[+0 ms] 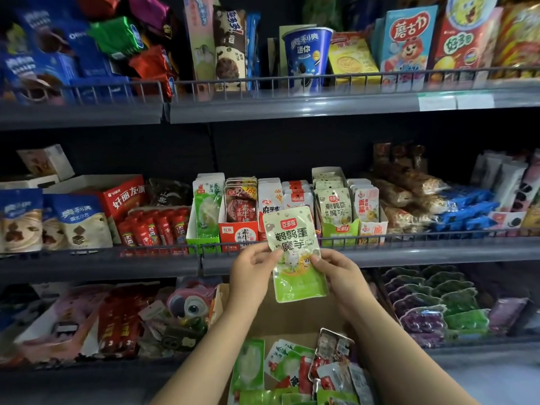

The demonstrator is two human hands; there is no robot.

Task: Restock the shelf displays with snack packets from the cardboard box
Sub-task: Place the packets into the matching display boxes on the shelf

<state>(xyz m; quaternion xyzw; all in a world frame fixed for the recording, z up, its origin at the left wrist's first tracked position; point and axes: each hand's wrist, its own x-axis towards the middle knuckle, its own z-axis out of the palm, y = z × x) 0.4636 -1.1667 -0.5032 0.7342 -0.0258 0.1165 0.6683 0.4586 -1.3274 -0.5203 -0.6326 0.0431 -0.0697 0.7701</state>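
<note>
Green-white packet (295,252) pinched at both edges, left hand (251,273) & right hand (339,273), label facing out to match w/ display tray (339,229) just above-right.

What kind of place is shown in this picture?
Most likely a small shop's snack aisle: tiered shelves with wire rails, price labels on a shelf edge, and display trays of packets.

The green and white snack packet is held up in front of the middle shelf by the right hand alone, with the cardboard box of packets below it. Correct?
Not quite. The head view shows both hands on the green and white snack packet: the left hand pinches its left edge and the right hand its right edge. The rest stands: it is in front of the middle shelf, above the cardboard box of packets.
</note>
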